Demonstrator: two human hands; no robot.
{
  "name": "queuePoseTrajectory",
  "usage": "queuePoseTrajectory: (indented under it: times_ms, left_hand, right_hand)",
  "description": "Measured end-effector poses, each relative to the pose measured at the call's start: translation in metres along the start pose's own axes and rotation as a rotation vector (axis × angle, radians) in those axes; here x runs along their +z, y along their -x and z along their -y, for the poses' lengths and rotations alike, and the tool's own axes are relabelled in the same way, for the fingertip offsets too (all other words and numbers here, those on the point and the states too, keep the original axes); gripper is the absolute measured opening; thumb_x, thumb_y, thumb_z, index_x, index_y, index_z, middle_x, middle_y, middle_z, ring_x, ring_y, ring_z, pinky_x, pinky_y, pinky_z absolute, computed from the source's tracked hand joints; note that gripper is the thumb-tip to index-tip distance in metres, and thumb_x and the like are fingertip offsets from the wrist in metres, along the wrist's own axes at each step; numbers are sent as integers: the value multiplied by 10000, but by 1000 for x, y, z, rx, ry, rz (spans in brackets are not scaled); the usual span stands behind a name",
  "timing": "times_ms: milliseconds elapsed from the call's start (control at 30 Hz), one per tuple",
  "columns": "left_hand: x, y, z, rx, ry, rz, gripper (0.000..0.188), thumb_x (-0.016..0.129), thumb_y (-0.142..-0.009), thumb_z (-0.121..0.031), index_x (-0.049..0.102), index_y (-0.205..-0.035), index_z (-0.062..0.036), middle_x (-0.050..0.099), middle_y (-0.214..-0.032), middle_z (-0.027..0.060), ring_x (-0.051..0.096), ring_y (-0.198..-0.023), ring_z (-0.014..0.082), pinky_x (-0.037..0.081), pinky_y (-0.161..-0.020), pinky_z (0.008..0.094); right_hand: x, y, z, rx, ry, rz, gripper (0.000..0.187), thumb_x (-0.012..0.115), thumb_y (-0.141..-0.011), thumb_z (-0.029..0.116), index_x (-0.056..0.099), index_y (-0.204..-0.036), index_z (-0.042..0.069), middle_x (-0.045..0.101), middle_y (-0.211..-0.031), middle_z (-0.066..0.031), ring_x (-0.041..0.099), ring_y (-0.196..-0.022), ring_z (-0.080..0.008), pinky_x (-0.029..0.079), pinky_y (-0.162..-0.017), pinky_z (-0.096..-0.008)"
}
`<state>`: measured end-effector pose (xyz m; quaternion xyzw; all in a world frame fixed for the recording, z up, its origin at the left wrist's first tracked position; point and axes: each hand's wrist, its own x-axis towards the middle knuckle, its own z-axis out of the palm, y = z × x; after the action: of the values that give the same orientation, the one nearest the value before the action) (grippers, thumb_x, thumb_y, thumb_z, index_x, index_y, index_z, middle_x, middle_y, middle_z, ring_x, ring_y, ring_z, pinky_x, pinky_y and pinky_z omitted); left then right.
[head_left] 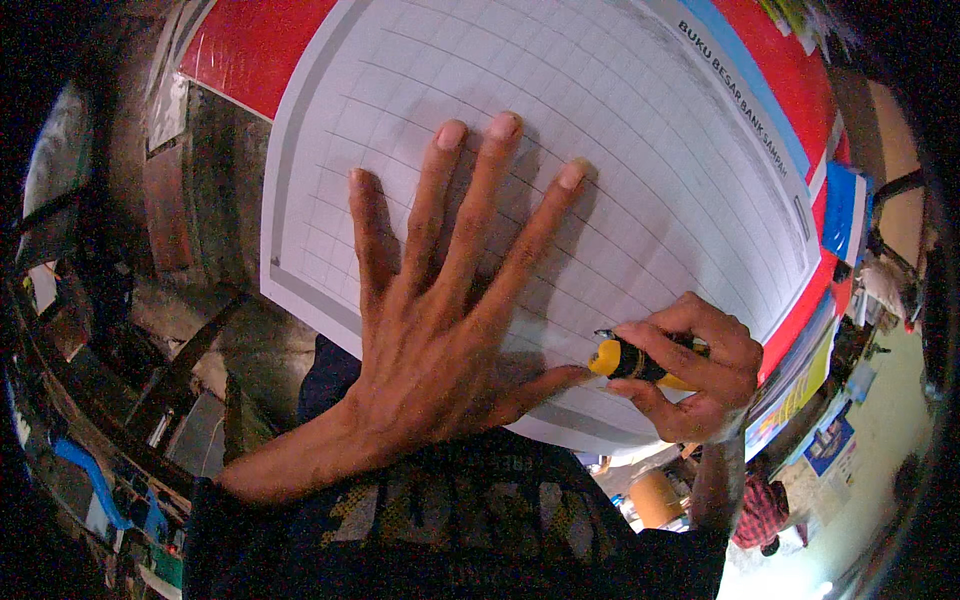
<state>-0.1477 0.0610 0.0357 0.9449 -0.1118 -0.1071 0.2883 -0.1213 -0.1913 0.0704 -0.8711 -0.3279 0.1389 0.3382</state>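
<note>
A large white sheet [440, 60] printed with a ruled grid lies before me, over a red panel [260, 50]. Spread flat across its lower middle is my left hand [430, 290], fingers apart and pointing away from me. At the sheet's lower right, my right hand [700, 370] is closed around a short yellow-and-black hand tool [632, 360]. The tool's rounded yellow end points left, close to my left thumb tip. A small dark piece shows above that end; the exact kind of tool I cannot make out.
Off the sheet's right edge are a blue-and-white printed item [846, 212] and a colourful printed sheet [790, 395]. A person in a red checked garment [765, 515] and a tan cylinder [655, 500] appear lower right. Dark clutter and a blue tube-like strip [92, 482] lie left.
</note>
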Motion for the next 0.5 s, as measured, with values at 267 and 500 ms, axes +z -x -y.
queuePoseTrajectory:
  times_ms: [267, 500]
  left_hand:
    - [1, 1, 1, -5, 48, -24, 1211, 872, -597, -609, 358, -1629, -239, 202, -1712, 184, 121, -1594, 397, -84, -1216, 694]
    - [3, -1, 4, 18, 65, -49, 1195, 819, -594, -713, 397, -1613, -255, 232, -1701, 192, 154, -1578, 433, -35, -1220, 690]
  right_hand:
    - [3, 0, 5, 21, -23, -8, 425, 910, -745, 205, 774, -1059, -46, 682, -856, -112, 662, -675, -188, 528, -578, -293]
    - [7, 6, 9, 83, 15, -69, 420, 883, -773, 252, 774, -1056, -39, 661, -828, -85, 629, -666, -172, 495, -565, -292]
